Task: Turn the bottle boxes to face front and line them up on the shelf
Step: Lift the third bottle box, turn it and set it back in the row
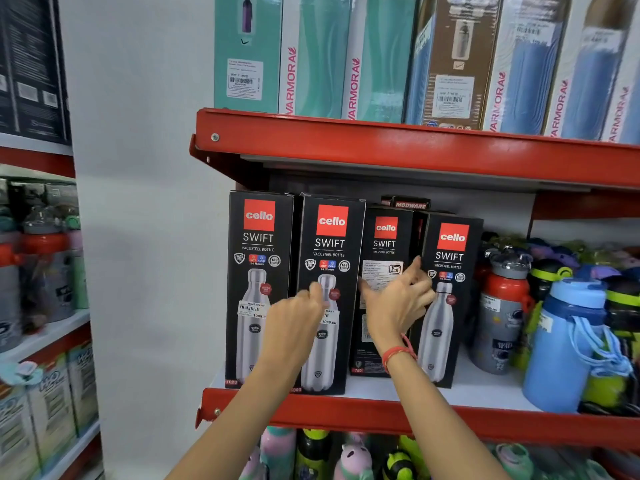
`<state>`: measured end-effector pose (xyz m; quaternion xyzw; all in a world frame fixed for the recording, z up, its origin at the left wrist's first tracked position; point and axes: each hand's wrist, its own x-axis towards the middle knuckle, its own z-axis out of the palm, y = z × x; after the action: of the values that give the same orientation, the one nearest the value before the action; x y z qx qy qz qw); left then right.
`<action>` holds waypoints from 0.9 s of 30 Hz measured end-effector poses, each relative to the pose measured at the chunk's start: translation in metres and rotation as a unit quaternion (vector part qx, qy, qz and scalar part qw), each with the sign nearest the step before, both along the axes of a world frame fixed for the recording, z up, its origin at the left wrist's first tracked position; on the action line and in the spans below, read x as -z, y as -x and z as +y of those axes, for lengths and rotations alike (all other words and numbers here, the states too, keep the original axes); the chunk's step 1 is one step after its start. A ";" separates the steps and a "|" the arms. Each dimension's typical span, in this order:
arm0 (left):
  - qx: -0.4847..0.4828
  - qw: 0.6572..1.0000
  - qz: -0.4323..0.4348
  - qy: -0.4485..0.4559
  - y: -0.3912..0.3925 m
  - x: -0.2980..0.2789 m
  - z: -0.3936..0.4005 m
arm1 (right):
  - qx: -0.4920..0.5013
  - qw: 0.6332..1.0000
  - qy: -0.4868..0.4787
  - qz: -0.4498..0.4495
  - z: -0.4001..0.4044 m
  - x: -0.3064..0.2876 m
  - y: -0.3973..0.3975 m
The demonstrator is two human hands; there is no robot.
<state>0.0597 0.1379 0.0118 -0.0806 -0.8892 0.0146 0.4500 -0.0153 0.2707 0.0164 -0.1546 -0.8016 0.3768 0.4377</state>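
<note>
- Four black Cello boxes stand upright on the middle shelf (485, 393), the one with the red front lip, and everything here is placed from that lip.
- First box (258, 289), at the lip's left end: front showing, red "cello" square, "SWIFT", "VACUSTEEL BOTTLE", "HOT / COLD 24 Hours", a steel bottle picture, a sticker reading "NINE MART" and "1099.0", and "1000" at the foot.
- Second box (329, 258), just beside the first and right at the lip: same front face, price sticker "1099.00".
- Third box (384, 244), set further back from the lip: "cello SWIFT" on top, but below that only fine-print panels and an ISI mark (so not its bottle face), with "750" at the foot.
- Fourth box (450, 306), right of the third and nearer the lip: bottle front showing, turned slightly.
- Behind them, a small dark box lettered "MODWARE" (410, 204).
- Left hand (294, 323) loosely curled in front of the second box; whether it touches, I cannot tell.
- Right hand (398, 303), red thread on the wrist, fingers spread and reaching at the gap between the third and fourth boxes, not closed on either.
- Above the lip, an upper shelf (381, 147) carries tall boxes printed "VARMORA" (356, 88): five such brandings readable.
- Right of the boxes, loose bottles; a blue one (568, 344) stands nearest the lip.
</note>
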 end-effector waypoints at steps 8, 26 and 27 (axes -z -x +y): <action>0.184 0.964 -0.070 -0.179 0.006 0.008 0.019 | -0.046 0.999 -0.004 -0.004 0.011 -0.003 -0.002; 0.453 0.790 -0.177 -0.373 -0.023 -0.020 0.045 | -0.316 0.934 0.008 0.169 0.100 -0.025 -0.116; 0.472 0.770 -0.201 -0.379 -0.027 -0.024 0.043 | -0.344 0.924 0.009 0.165 0.105 -0.030 -0.122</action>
<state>0.0872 0.1808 0.0353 -0.3144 -0.7425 -0.5549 0.2047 0.1066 0.3759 0.0465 0.1908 -0.7186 0.5316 0.4057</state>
